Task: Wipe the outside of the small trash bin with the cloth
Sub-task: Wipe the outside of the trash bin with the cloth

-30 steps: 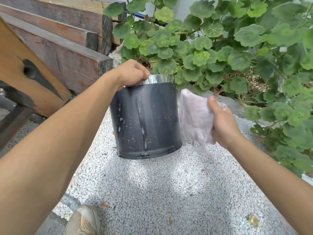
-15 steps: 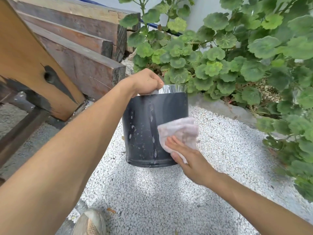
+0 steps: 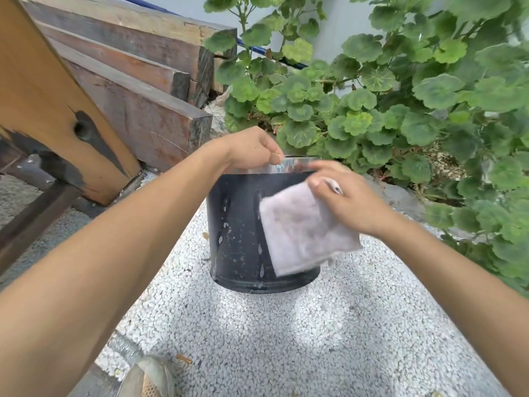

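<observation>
At the centre of the frame a small black trash bin [image 3: 237,233] with a shiny metal rim stands upright on white gravel [image 3: 286,333]. The left hand [image 3: 252,150] is curled closed over the rim at its upper left, fingers pinching the edge. The right hand [image 3: 346,199] grips the upper corner of a pale pinkish cloth [image 3: 303,233], fingers closed on it; the cloth hangs flat against the bin's right front side. Stacked wooden beams [image 3: 137,81] fill the upper left, leafy geranium plants [image 3: 386,104] the upper right.
</observation>
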